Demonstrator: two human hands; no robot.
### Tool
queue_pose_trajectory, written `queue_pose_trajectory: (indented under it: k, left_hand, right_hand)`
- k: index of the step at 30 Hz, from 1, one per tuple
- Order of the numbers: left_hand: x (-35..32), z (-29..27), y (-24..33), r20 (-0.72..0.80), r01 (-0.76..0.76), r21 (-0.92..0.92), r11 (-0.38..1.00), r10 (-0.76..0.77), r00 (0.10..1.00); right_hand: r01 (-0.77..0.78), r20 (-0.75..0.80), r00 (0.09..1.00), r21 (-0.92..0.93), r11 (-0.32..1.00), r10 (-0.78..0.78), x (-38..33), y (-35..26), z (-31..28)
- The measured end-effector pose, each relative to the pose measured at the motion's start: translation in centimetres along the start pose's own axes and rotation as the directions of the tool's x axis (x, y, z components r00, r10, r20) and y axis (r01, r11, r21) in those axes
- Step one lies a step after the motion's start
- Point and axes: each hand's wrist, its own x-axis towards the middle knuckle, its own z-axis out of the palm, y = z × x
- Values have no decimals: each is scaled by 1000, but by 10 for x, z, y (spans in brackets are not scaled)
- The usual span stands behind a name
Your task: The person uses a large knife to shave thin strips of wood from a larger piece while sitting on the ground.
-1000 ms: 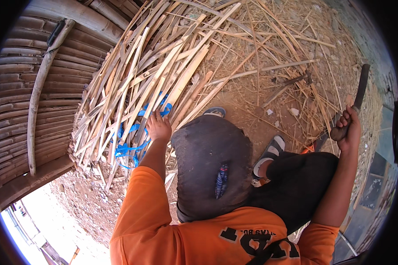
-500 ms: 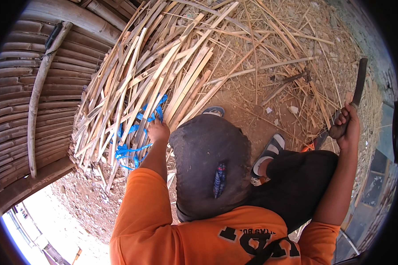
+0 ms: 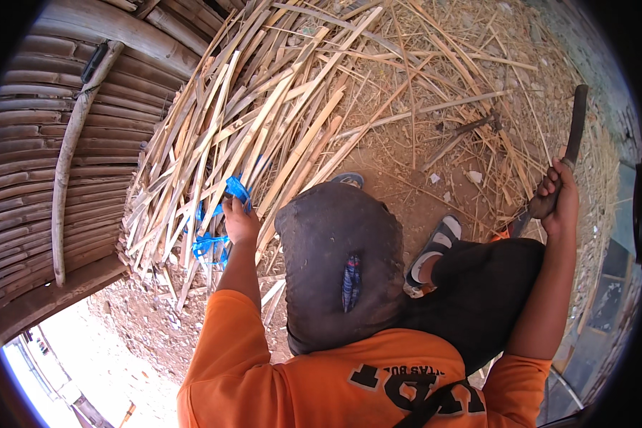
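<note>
My left hand [image 3: 241, 222] pinches a blue plastic strip [image 3: 237, 188] over a large heap of split bamboo strips [image 3: 282, 107]. More of the blue plastic [image 3: 208, 246] lies loosely among the bamboo, just left of that wrist. On the right, away from the heap, my right hand [image 3: 558, 196] is wrapped round a large knife [image 3: 578, 123]. Its long dark handle rises above the fist. A greyish blade-like part shows below the fist, mostly hidden by my knee and hand.
A slatted bamboo wall [image 3: 96, 171] with a pole stands at the left. My bent knees, in dark trousers [image 3: 339, 250], fill the middle, with a sandalled foot [image 3: 435, 250] beside them. Loose strips and shavings [image 3: 471, 64] litter the earth floor ahead. A small orange object [image 3: 501, 234] lies near the knife.
My left hand has drawn back and left, pulling the blue plastic strip with it. The right hand keeps its hold on the knife and has barely moved.
</note>
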Motion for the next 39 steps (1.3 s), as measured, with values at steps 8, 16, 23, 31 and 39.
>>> queue_pose_trajectory:
  k: [8, 16, 23, 31, 39]
  left_hand:
    - [21, -15, -28, 51, -157, -91, 983, 162, 986]
    - [50, 8, -22, 147, -38, 148, 988, 17, 989]
    - [40, 13, 18, 142, 46, 342, 939, -100, 985]
    - [24, -61, 2, 12, -91, 128, 988, 90, 996]
    - [2, -179, 6, -149, -146, 149, 978, 169, 974]
  right_hand:
    - [-13, -8, 1000, 19, 1000, 13, 0, -1, -3]
    - [-22, 11, 1000, 20, 1000, 21, 2, 0, -1]
    - [-27, 2, 1000, -2, 1000, 27, 0, -1, 3]
    - [24, -9, 1000, -60, 998, -25, -10, -4, 11]
    - [315, 144, 949, -405, 858, -280, -34, -2, 25]
